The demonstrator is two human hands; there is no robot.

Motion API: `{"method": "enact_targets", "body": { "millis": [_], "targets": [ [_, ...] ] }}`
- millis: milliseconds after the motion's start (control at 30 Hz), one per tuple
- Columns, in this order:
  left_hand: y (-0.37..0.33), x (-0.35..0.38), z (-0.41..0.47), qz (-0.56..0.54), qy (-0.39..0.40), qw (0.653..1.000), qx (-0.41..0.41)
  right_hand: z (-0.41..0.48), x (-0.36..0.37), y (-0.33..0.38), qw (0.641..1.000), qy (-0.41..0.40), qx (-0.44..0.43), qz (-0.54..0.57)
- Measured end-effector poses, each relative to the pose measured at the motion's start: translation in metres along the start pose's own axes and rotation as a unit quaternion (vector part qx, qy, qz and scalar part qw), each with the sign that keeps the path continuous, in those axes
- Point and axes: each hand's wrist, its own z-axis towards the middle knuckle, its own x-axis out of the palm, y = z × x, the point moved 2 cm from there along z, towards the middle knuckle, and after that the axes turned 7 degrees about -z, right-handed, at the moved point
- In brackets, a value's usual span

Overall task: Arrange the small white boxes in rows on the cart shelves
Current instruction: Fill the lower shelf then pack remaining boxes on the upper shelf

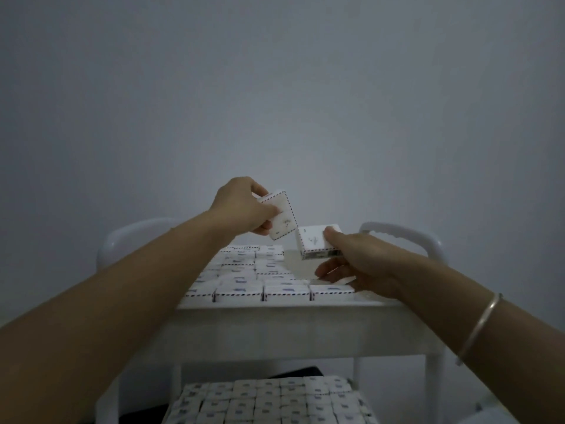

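Head view looks down two bare forearms to a white cart (290, 332) that stands against a plain grey wall (275, 87).

The left grip (244, 209) is raised above the far side of the top shelf (275, 304). Its thumb and fingers pinch a small white box (282, 223) with a dashed border, and the box is tilted with its printed face toward the camera. Lower and to the right, the right grip (367, 261) pinches a second box (315, 243), thumb on the upper face. Its other fingers reach forward underneath, just over the shelf. The two held boxes are close together, nearly corner to corner, and I cannot tell whether they touch. Both are clear of the shelf.

Rows of boxes (244, 270) already lie flat on the top shelf, edge to edge. The rows fill the left and middle of the shelf and run along its near edge. A bare patch of shelf remains at the far right, under the right grip. Below the top shelf, more boxes (269, 399) are packed tightly in rows across the whole width that shows.

A thin metal bangle (480, 325) circles the right wrist. Rounded white handles rise at the cart's far corners, one on the left (134, 237) and one on the right (406, 237). Something dark (293, 371) shows behind the packed lower boxes, too dim to make out.
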Motion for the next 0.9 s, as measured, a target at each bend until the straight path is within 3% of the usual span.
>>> {"method": "enact_targets", "body": {
  "millis": [133,433,700,900],
  "targets": [
    [-0.004,0.011,0.008,0.053,0.015,0.998,0.026,-0.003,-0.005,0.002,0.997,-0.019,-0.025,0.068],
    [0.012,0.025,0.000,0.126,0.134,0.983,0.007,-0.008,-0.004,0.005,0.998,-0.035,-0.035,0.044],
    [0.016,0.032,-0.022,0.214,0.332,0.919,-0.004,-0.007,-0.004,0.006,0.997,-0.071,-0.024,0.008],
    [0.009,0.027,-0.030,0.180,0.368,0.912,-0.017,-0.003,-0.011,0.006,0.969,-0.201,-0.119,-0.076]
  ]
}}
